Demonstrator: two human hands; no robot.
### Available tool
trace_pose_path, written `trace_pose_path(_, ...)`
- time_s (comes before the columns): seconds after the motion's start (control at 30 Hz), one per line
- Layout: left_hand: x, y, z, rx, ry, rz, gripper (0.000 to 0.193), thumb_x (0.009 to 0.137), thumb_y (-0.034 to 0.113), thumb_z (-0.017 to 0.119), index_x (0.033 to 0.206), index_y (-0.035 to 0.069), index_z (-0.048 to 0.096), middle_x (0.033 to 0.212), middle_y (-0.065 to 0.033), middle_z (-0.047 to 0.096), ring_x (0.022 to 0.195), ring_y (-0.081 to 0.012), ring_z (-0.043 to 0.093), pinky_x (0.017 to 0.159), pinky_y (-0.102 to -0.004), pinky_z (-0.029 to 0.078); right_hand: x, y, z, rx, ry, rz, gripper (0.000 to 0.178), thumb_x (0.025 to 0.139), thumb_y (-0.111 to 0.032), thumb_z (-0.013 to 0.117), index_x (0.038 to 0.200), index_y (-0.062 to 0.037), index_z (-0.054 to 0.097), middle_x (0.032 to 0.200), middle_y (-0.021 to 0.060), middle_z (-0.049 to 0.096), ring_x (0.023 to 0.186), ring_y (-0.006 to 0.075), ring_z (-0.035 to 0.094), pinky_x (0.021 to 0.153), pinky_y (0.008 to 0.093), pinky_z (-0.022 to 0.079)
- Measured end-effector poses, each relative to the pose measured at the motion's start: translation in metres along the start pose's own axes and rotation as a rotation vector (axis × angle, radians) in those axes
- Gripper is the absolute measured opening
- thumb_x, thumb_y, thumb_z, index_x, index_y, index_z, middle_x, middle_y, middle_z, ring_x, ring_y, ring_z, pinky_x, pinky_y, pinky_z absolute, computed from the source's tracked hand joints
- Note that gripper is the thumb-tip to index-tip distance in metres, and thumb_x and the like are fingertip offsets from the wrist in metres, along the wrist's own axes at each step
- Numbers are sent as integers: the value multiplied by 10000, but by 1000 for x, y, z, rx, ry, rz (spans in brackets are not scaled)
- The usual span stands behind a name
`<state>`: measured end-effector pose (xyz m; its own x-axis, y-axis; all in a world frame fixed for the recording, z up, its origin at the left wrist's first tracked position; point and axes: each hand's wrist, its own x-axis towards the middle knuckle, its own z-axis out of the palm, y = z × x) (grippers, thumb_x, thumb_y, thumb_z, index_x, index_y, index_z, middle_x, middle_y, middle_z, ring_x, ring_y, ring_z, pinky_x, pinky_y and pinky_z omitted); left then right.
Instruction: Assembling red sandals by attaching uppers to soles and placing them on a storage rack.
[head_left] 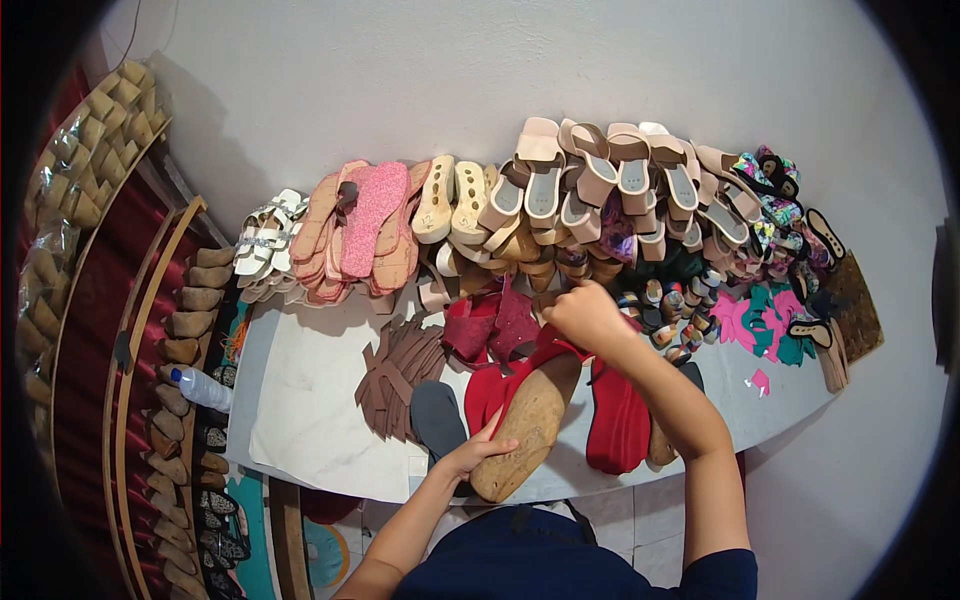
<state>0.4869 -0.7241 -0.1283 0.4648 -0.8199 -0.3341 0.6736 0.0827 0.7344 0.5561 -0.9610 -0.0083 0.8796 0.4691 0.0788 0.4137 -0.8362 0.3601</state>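
Observation:
My left hand (478,455) is wrapped around the near end of a wooden shoe last (532,425), which tilts up and away over the table's front edge. Red material (558,350) lies around the far end of the last. Just beyond that end is my right hand (592,318), its fingers bent and closed close to the red material; what they pinch is hidden. Dark red shoe uppers (472,328) lie beyond the last. Red soles (617,420) are stacked to its right, and a dark grey sole (437,418) lies to its left.
Brown strips (395,375) lie in a pile on the white table (325,400). Beige heeled sandals (545,165), pink insoles (375,215) and cream platform soles (435,205) are heaped along the wall. Wooden lasts (190,325) line a rack at the left, beside a plastic bottle (203,390).

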Motion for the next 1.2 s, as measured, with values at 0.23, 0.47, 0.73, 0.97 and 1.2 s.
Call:
trace_pose_path(0.23,8,-15,-8,31,-60,17,842,764,136,593,1368,153,6,1308,-128,300,1173,-241,367,941,-358,331,22,-61,0,80,-312,-110,171,742,-167,523,844,-108,646,900,71,598,879,227,560,690,349,405)
trace_pose_path(0.47,2,-14,-12,-326,-238,-59,731,788,147,549,1332,184,61,1187,-186,400,978,-351,520,745,-461,475,24,-63,-16,490,-662,-45,362,709,-193,539,1067,-224,589,1199,138,409,1029,284,485,824,421,419)
trace_pose_path(0.73,-2,-7,-13,-211,-146,-51,828,777,177,591,1371,158,15,1310,-105,298,1159,-195,385,928,-319,341,19,-40,2,723,-349,-181,321,744,-379,541,943,-128,533,928,136,550,871,330,543,743,416,434)
trace_pose_path(0.97,-5,4,-5,-122,-92,-26,830,763,156,595,1372,158,31,1322,-102,278,1170,-196,370,935,-320,333,19,-53,0,407,-68,-114,388,741,-499,537,912,-151,553,867,109,570,853,307,558,712,426,437)
trace_pose_path(1.2,-3,-1,-7,-122,-83,-6,827,760,119,582,1370,177,28,1288,-130,324,1114,-236,439,886,-347,395,17,-44,-3,514,-227,-188,378,760,-502,510,914,-163,572,886,108,569,860,301,559,722,428,436)
